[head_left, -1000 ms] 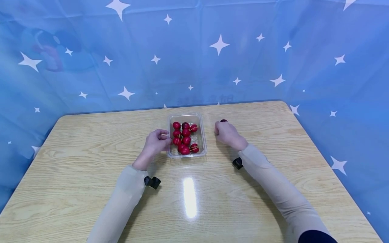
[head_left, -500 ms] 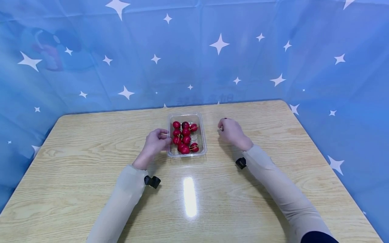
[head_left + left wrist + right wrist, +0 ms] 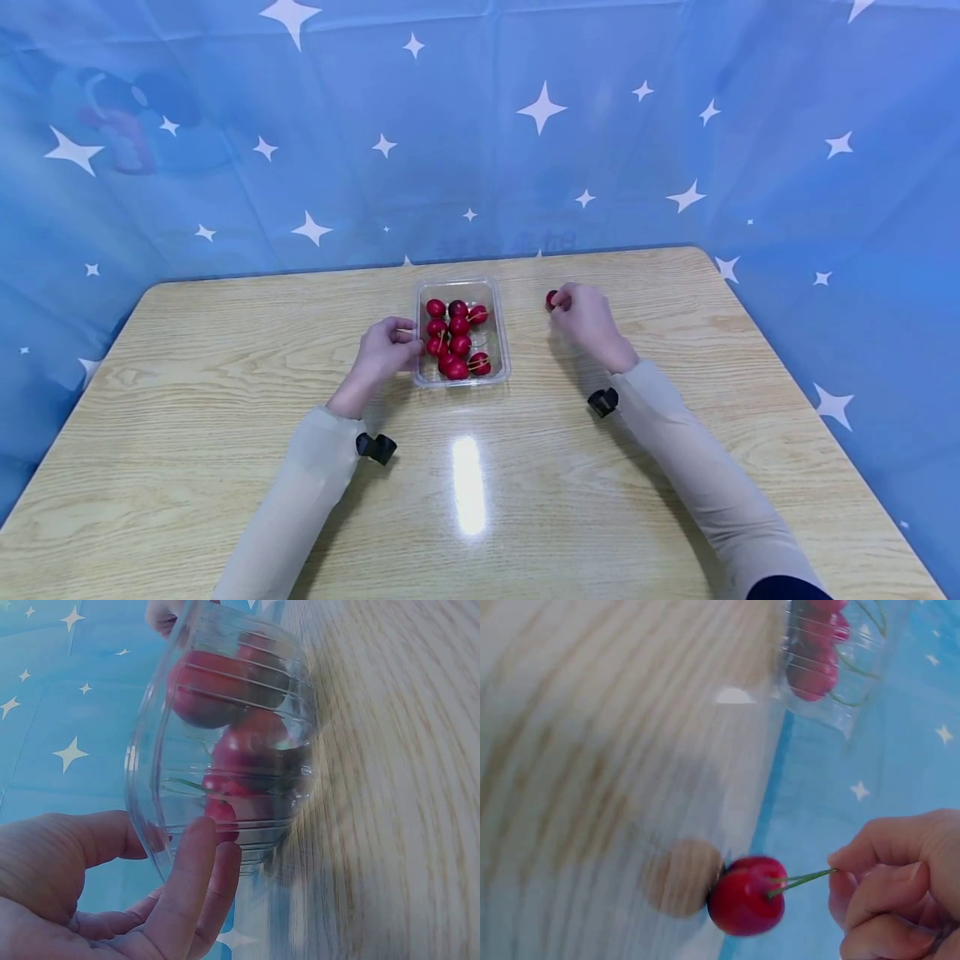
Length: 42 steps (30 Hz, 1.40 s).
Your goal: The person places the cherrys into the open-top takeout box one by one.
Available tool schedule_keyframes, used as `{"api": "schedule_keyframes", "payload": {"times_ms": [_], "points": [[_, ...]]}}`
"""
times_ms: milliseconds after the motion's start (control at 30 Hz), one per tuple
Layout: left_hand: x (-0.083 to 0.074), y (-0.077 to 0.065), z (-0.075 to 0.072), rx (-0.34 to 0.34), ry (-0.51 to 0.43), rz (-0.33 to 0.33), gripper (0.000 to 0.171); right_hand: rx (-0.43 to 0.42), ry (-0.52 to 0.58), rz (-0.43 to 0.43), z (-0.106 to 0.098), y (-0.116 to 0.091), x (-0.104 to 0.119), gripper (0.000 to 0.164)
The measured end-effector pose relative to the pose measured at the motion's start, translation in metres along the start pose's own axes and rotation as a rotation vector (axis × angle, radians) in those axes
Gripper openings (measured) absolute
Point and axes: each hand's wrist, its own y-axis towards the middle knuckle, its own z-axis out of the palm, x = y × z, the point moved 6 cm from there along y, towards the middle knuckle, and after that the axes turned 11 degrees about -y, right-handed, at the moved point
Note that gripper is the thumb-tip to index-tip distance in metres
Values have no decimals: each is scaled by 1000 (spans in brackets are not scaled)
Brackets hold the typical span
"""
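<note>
My left hand [image 3: 386,348] holds the left side of a clear plastic box [image 3: 501,354], thumb at the rim and fingers against the outer wall [image 3: 176,877]. Red cherries [image 3: 459,327] lie inside it, some with green stems. To the right of the box, my right hand [image 3: 587,317] pinches the green stem of a pair of cherries [image 3: 746,904] between thumb and forefinger. The pair sits low at the table surface, its reflection beside it in the right wrist view; whether it bears on the wood I cannot tell. In the head view the fingers partly cover these cherries [image 3: 551,300].
Both hands work on a light wood table [image 3: 225,358] with a glossy surface and a bright light reflection [image 3: 468,487]. Behind it hangs a blue cloth with white stars [image 3: 480,125]. A black wrist camera [image 3: 377,449] sits on each sleeve.
My right hand has shifted a little to the right, and the cherries now show at its left side, where the hand mostly hid them before. The left hand and the box have stayed put.
</note>
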Motion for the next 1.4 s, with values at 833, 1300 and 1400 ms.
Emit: {"api": "schedule_keyframes", "payload": {"times_ms": [833,1300,1400], "points": [[-2,-2,0,3,-9,12,38,-149,272,5,-36,-7,8,15],[-1,-1,0,1,-10,11,37,-45,508,20,-33,-15,34,13],[-1,-1,0,0,-7,10,37,13,554,16,-24,-18,43,13]]}}
